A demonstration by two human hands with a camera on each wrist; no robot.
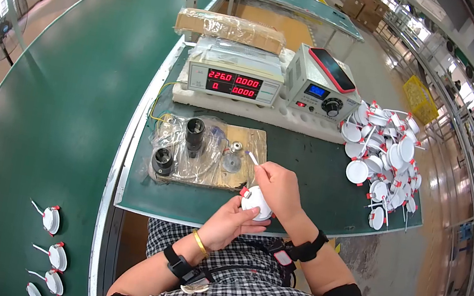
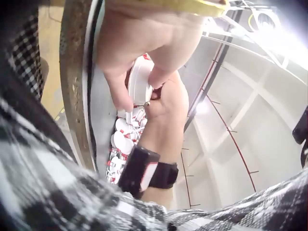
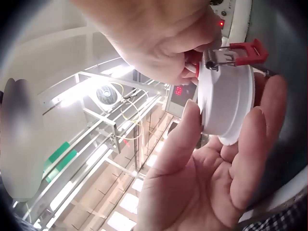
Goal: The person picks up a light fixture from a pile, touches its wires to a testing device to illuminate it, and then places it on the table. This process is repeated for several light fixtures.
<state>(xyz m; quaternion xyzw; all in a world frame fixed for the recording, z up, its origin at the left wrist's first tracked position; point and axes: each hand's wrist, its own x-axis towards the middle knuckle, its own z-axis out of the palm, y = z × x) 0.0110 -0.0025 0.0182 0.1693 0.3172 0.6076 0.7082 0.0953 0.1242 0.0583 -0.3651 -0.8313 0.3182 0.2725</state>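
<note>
My left hand [image 1: 227,225] grips a round white downlight [image 1: 257,203] by its rim, thumb on one side and fingers on the other. A red spring clip [image 3: 248,52] stands out from the downlight's side in the right wrist view. Over the light, my right hand [image 1: 281,192] pinches its white cable [image 1: 253,158], whose end sticks out past the fingertips toward the board. In the left wrist view the downlight's body [image 2: 140,82] shows between the left thumb and fingers. The right fingertips are partly hidden behind the downlight in the right wrist view.
A pile of downlights [image 1: 382,160] lies on the right. Ahead stands a board [image 1: 256,145] with black sockets [image 1: 194,131] under plastic film. Behind it are a power meter [image 1: 234,83] and a grey supply box [image 1: 315,92] with a phone [image 1: 333,70]. Several downlights [image 1: 51,219] line the left table.
</note>
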